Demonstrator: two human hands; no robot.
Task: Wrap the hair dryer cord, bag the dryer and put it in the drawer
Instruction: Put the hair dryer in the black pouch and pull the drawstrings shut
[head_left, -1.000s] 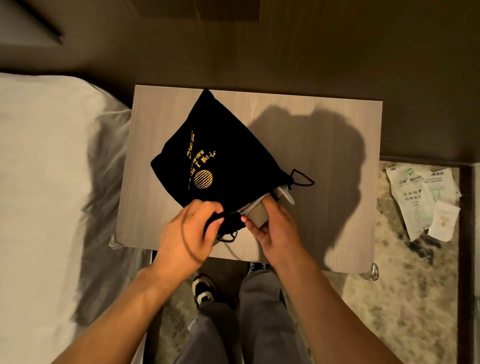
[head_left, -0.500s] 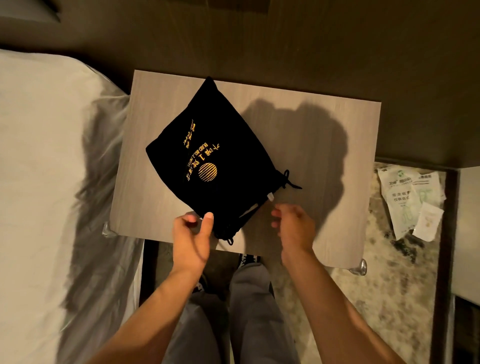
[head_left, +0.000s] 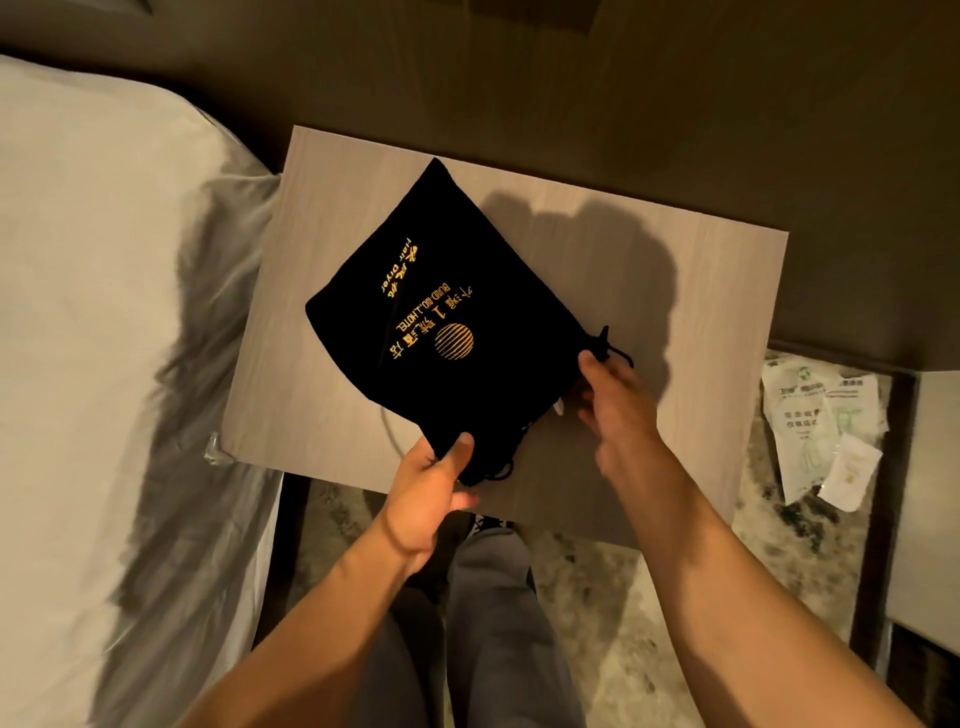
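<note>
Inside black bag (head_left: 447, 322), dryer presumably hidden.

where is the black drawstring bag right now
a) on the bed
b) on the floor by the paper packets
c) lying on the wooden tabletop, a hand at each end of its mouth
c: the black bag lies on the wooden tabletop, with the left hand and right hand at the ends of its mouth.

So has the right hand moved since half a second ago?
Yes. The right hand went from the table's near edge up to the bag's drawstring corner.
</note>
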